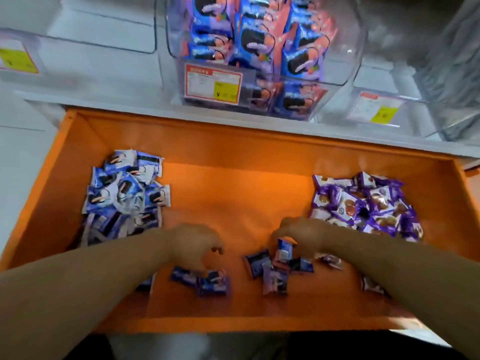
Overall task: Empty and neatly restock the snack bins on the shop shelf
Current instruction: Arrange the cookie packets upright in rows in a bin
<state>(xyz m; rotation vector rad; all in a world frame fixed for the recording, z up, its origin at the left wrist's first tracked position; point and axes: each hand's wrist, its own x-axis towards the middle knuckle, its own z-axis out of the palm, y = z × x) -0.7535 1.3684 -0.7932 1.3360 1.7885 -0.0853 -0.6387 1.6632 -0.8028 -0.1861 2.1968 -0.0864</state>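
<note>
Both my hands reach into an orange drawer [233,157] below the shelf. My right hand [298,235] pinches a small blue and pink snack packet [284,250] above several loose dark-blue packets [270,268]. My left hand [194,242] hovers with curled fingers over two more loose packets [202,279] and holds nothing that I can see. A heap of blue and white cookie packets [124,193] lies at the drawer's left, a heap of purple biscuit packets [363,203] at its right. A clear bin [342,53] on the shelf above holds upright blue and pink packets.
Clear bins stand on the grey shelf left [78,48] and right [441,74] of the filled one; I see nothing inside them. Each has a price label with a yellow patch. The orange drawer floor shows bare between the two heaps.
</note>
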